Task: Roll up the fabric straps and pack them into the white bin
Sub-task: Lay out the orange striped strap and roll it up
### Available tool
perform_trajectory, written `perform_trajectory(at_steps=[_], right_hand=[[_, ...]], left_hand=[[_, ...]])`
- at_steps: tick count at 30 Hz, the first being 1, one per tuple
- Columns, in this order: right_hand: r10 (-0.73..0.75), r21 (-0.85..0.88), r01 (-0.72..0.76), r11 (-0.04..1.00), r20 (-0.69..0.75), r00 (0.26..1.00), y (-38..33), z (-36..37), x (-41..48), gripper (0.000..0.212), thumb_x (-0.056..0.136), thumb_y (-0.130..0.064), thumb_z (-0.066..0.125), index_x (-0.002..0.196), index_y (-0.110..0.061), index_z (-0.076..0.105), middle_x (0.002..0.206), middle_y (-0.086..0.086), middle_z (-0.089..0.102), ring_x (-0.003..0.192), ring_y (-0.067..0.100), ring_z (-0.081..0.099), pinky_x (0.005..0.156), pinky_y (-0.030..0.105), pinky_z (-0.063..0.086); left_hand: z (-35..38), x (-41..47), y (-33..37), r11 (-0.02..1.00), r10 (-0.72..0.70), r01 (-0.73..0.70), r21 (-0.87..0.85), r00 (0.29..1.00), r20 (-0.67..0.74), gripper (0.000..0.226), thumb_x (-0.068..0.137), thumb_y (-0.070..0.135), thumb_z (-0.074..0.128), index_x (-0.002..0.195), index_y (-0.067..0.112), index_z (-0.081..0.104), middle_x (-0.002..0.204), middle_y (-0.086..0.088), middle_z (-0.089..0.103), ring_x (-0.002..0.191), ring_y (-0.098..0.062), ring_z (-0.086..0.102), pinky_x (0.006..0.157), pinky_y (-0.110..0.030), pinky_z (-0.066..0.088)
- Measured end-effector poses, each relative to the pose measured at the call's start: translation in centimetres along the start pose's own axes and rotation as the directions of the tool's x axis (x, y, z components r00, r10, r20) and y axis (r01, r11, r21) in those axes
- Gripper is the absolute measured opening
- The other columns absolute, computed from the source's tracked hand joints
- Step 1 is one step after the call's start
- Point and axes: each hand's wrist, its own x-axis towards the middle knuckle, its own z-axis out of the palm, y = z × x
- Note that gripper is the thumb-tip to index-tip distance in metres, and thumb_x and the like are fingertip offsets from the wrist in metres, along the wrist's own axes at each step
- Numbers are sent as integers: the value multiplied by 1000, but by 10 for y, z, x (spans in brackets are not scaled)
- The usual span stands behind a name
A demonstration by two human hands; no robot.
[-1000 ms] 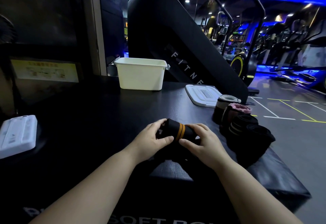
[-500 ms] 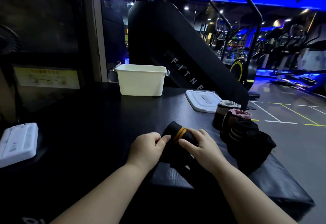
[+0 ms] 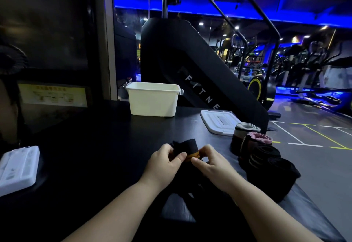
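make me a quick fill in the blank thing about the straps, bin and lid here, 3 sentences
1. The left hand and right hand grip a black strap with an ____ stripe.
2. The flat lid lies to the ____ of the white bin.
3. In the row of rolled straps, one has a ____ top.
Missing words: orange; right; pink.

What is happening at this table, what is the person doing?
A person is rolling up a black strap with orange stripes. The left hand and the right hand both pinch the roll just above the black table. Four rolled straps stand in a row at the right. The white bin stands open at the far side, with its lid lying flat beside it. The inside of the bin cannot be seen from here.
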Motion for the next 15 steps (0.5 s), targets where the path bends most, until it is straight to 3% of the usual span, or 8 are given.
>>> perform_trajectory(at_steps=[3, 5, 7, 10, 12, 15], right_hand=[[29, 23, -29, 999, -17, 999, -2, -2, 8, 27, 85, -39, 68, 97, -24, 50, 102, -7, 62, 87, 11, 63, 82, 36, 52], [44, -3, -44, 999, -49, 998, -3, -3, 16, 32, 81, -41, 70, 97, -25, 47, 100, -10, 62, 85, 10, 64, 82, 38, 53], [48, -35, -50, 998, -69, 996, -6, -2, 26, 42, 78, -43, 72, 101, -25, 42, 98, -10, 64, 86, 11, 65, 81, 38, 53], [55, -83, -62, 995, -84, 995, -9, 2, 40, 48, 78, -44, 73, 105, -25, 38, 97, -7, 66, 90, 15, 65, 80, 38, 53], [80, -88, -88, 992, -83, 993, -10, 2, 52, 48, 79, -43, 73, 107, -23, 39, 96, -6, 66, 89, 16, 64, 79, 37, 53], [100, -103, -103, 989, -28, 995, -15, -4, 72, 52, 76, -37, 75, 110, -19, 41, 95, -3, 68, 84, 17, 66, 78, 41, 55]], left_hand=[[-3, 18, 4, 996, -32, 38, -86, 997, 65, 29, 86, 31, 71, 102, 19, 49, 95, 12, 58, 89, -8, 58, 73, -18, 40], [-3, 30, 5, 986, -47, 71, -153, 986, 159, 45, 87, 26, 70, 124, 18, 45, 115, 7, 54, 110, -11, 56, 91, -20, 42], [-1, 40, 4, 977, -22, 70, -203, 972, 233, 59, 88, 24, 70, 139, 20, 39, 129, 3, 52, 119, -11, 52, 101, -23, 40], [3, 57, -2, 985, 27, 24, -170, 955, 296, 68, 88, 26, 70, 146, 26, 35, 132, 5, 53, 117, -6, 51, 101, -21, 39], [5, 71, -7, 986, 14, 40, -163, 948, 317, 72, 85, 28, 73, 146, 28, 35, 132, 4, 54, 119, -9, 52, 106, -29, 41], [6, 93, -14, 975, -5, 81, -204, 937, 348, 64, 81, 25, 77, 134, 33, 41, 126, 1, 59, 112, -11, 59, 99, -31, 48]])
